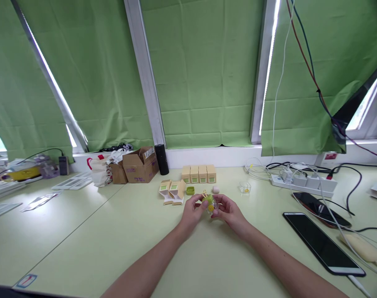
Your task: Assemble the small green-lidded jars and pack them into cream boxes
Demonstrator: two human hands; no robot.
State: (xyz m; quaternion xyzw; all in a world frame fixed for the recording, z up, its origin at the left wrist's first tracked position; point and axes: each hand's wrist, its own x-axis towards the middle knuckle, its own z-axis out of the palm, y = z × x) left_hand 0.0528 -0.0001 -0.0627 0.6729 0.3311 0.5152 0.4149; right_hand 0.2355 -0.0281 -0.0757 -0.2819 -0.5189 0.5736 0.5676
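Observation:
Both my hands meet over the middle of the pale green table (114,231). My left hand (192,210) and my right hand (227,211) pinch a small green and yellow object (209,201) between their fingertips. Just beyond it lie two opened tan cartons (172,191), a small green lid or cap (190,190), and a small pink piece (216,189). A row of several closed tan boxes with green labels (199,174) stands behind them. A small clear cup with something yellow inside (245,188) sits to the right.
Brown cardboard boxes (140,165), a black cylinder (161,159) and a white bag (98,169) stand at the back left. A power strip with cables (300,181) and two phones (323,244) lie to the right. Green blinds cover the windows.

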